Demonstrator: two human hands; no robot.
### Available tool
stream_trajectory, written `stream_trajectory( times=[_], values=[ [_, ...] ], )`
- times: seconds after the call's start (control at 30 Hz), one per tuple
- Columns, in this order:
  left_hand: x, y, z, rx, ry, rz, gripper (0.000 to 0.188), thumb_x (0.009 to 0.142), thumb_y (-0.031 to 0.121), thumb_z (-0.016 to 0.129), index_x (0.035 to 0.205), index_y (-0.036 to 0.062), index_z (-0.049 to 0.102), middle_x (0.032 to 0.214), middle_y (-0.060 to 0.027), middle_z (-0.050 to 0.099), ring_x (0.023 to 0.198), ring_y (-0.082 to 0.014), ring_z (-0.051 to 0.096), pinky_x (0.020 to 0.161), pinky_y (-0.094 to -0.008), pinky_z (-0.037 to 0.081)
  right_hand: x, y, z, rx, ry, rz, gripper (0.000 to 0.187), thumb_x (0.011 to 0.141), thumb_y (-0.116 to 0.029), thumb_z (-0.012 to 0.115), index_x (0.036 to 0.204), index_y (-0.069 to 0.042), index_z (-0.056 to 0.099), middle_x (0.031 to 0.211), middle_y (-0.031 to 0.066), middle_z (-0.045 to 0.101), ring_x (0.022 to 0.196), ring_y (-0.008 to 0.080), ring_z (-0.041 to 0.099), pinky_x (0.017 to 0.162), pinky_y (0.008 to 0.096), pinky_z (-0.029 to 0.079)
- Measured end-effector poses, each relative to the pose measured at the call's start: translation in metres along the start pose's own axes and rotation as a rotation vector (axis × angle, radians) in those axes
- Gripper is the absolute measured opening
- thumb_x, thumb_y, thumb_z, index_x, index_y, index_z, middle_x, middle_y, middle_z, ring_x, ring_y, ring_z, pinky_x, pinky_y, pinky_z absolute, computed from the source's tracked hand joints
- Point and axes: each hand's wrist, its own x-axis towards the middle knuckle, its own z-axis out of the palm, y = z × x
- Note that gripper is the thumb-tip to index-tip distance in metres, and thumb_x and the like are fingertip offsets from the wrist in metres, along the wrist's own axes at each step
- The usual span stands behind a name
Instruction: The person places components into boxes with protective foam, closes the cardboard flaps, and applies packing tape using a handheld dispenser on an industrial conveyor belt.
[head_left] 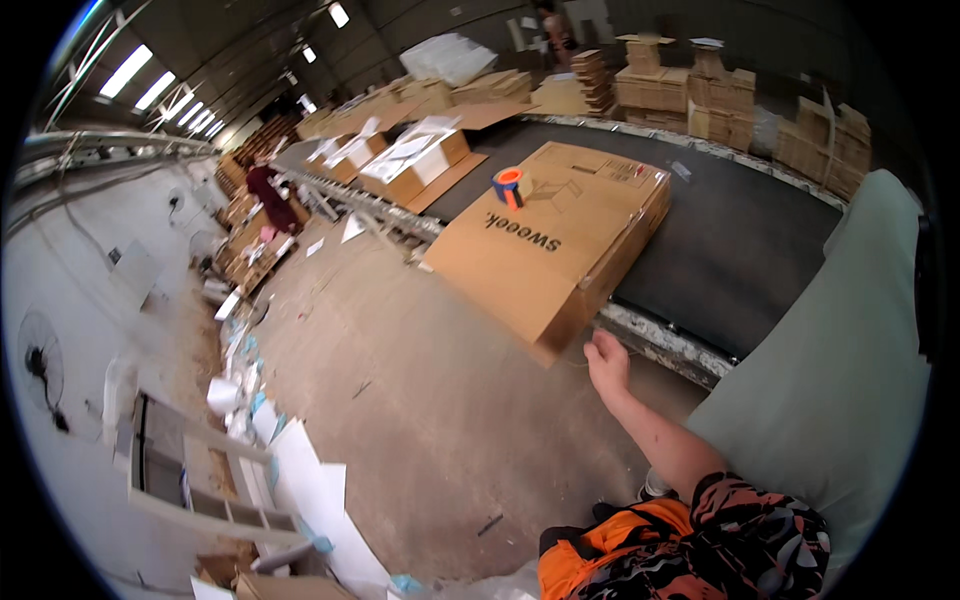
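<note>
The large flat cardboard box (555, 240) lies across the edge of the dark conveyor belt (740, 250), its near corner hanging over the concrete floor (420, 400). One hand (607, 362), which side cannot be told, reaches just under this corner, fingers loosely together and holding nothing. For a good grip, the palm probably should support the corner from below. An orange and blue tape dispenser (508, 186) stands on the box top, beside dark printing. More open boxes (415, 160) follow behind, and brown carton stacks (690, 90) stand beyond the belt.
</note>
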Motion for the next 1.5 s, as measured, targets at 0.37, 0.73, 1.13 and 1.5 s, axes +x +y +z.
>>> stream_trajectory(
  times=[0.37,0.73,1.13,1.5],
  values=[
    [0.181,0.425,-0.143,0.180,0.053,0.571,0.070,0.090,0.044,0.060,0.138,-0.0036,0.042,0.133,-0.0230,0.053,0.125,-0.0312,0.051,0.105,-0.0390,0.040,0.137,-0.032,0.098,-0.625,0.174,0.310,0.088,0.076,-0.049,0.064,0.145,-0.007,0.029,0.146,0.0342,0.022,0.125,0.0563,0.032,0.101,0.0555,0.037],
    [0.062,0.978,-0.155,0.359,0.085,1.435,0.075,0.092,0.055,0.050,0.139,-0.0035,0.041,0.134,-0.0268,0.050,0.123,-0.0370,0.050,0.102,-0.0427,0.040,0.107,-0.046,0.108,-0.938,0.259,0.074,0.077,0.080,-0.055,0.060,0.140,-0.009,0.042,0.140,0.0426,0.022,0.117,0.0577,0.040,0.094,0.0552,0.045],
    [0.162,1.114,-0.050,0.882,0.243,1.821,0.058,0.097,0.046,0.039,0.140,0.0076,0.041,0.129,-0.0242,0.053,0.117,-0.0400,0.050,0.094,-0.0471,0.044,0.086,-0.038,0.101,-0.984,0.484,-0.134,0.063,0.082,-0.049,0.059,0.132,-0.012,0.053,0.126,0.0416,0.044,0.095,0.0502,0.060,0.067,0.0452,0.056],
    [0.196,1.124,-0.019,0.623,0.229,2.046,0.052,0.094,0.030,0.051,0.140,0.0089,0.040,0.125,-0.0228,0.054,0.107,-0.0402,0.054,0.087,-0.0509,0.046,0.094,-0.044,0.099,-1.024,0.633,-0.225,0.058,0.081,-0.048,0.059,0.125,-0.010,0.061,0.123,0.0410,0.049,0.088,0.0467,0.065,0.060,0.0415,0.058]
  ],
)
